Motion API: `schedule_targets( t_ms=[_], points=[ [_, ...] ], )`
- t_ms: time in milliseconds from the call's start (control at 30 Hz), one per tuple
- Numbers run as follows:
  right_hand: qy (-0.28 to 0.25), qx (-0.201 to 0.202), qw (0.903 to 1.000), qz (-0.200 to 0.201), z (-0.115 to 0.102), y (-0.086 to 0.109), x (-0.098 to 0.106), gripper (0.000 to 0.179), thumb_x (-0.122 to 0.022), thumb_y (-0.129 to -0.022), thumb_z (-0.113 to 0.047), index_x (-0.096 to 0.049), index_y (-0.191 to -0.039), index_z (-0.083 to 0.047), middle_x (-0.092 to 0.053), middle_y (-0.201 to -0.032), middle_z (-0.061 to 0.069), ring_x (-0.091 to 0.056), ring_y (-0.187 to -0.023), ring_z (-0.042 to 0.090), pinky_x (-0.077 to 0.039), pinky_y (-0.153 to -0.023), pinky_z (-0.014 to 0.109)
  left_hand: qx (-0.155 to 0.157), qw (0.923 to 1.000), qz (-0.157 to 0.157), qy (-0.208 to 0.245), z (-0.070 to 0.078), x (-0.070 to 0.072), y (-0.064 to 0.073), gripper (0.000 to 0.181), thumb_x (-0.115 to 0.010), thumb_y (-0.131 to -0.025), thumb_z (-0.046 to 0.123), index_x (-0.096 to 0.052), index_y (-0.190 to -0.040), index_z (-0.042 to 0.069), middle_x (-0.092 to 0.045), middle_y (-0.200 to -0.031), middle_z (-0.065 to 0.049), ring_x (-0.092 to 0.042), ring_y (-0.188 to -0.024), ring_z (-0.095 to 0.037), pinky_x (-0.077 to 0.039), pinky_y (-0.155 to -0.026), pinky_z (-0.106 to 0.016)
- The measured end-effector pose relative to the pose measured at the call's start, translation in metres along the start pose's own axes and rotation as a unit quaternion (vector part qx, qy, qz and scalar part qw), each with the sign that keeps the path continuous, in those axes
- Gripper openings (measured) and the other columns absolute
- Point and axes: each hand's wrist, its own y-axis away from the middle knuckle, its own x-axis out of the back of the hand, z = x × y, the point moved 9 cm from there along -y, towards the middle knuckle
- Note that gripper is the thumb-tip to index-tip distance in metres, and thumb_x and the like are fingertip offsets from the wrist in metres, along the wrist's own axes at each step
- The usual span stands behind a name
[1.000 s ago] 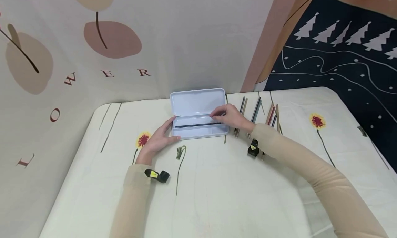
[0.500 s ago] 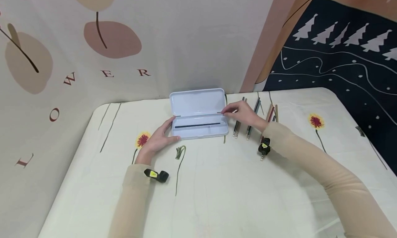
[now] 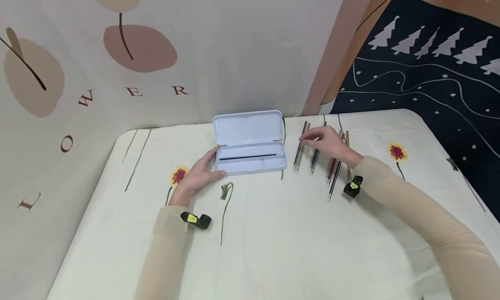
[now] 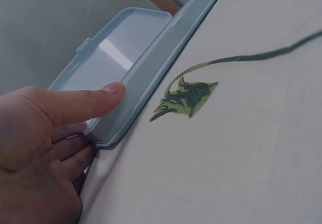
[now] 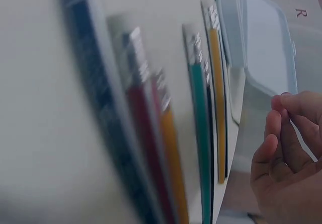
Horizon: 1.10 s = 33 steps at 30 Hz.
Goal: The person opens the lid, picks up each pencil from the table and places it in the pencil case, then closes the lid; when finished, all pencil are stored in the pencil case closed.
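Note:
A pale blue pencil case (image 3: 273, 165) lies with its lid (image 3: 248, 128) raised, and one dark pencil (image 3: 250, 157) rests lengthwise inside. My left hand (image 3: 199, 174) holds the case's left end. In the left wrist view its thumb (image 4: 95, 103) presses the side wall while the other fingers go round the end. To the right of the case, my right hand (image 3: 326, 143) hovers over pencils with thumb and forefinger tips close together, holding nothing visible. Nearest it lie a dark-and-tan pair of pencils (image 3: 298, 150) and a blue-green group of pencils (image 3: 314, 159), partly hidden by the hand.
More pencils (image 3: 334, 180) lie farther right, partly under the right wrist. In the right wrist view a green pencil (image 5: 201, 118) and a yellow pencil (image 5: 217, 83) show eraser ends. A patterned cloth (image 3: 250, 230) covers the table, and a hanging sheet (image 3: 242, 65) stands behind the case.
My right hand has moved right, from inside the pencil case to above the loose pencils. The left hand and the pencil in the case have stayed in place.

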Motion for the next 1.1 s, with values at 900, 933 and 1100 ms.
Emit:
schedule_targets(
  t_ms=[900, 933, 1100],
  points=[
    [0.055, -0.081, 0.9932, 0.063, 0.053, 0.052, 0.069, 0.022, -0.064, -0.093, -0.011, -0.070, -0.110, 0.003, -0.064, -0.113, 0.019, -0.055, -0.089, 0.013, -0.047, -0.066, 0.019, 0.002, 1.0000, -0.004, 0.001, 0.001, -0.001, 0.001, 0.087, -0.074, -0.084, 0.015, -0.024, -0.155, 0.019, -0.017, -0.159, -0.009, -0.008, -0.145, -0.028, -0.008, -0.115, -0.051],
    [0.054, -0.083, 0.9928, 0.067, 0.054, 0.054, 0.071, 0.022, -0.065, -0.093, -0.011, -0.070, -0.109, 0.003, -0.064, -0.113, 0.019, -0.056, -0.089, 0.013, -0.046, -0.066, 0.019, 0.001, 1.0000, -0.004, 0.002, 0.001, -0.001, 0.001, 0.087, -0.074, -0.084, 0.015, -0.024, -0.155, 0.019, -0.017, -0.159, -0.009, -0.008, -0.145, -0.028, -0.008, -0.115, -0.051],
    [0.057, -0.091, 0.9913, 0.076, 0.061, 0.061, 0.079, 0.026, -0.065, -0.093, -0.015, -0.070, -0.111, 0.002, -0.064, -0.114, 0.019, -0.053, -0.089, 0.011, -0.043, -0.067, 0.021, 0.002, 1.0000, -0.004, 0.002, 0.001, -0.001, 0.001, 0.087, -0.074, -0.084, 0.015, -0.024, -0.155, 0.019, -0.017, -0.159, -0.009, -0.007, -0.145, -0.028, -0.008, -0.115, -0.051]
  ],
)
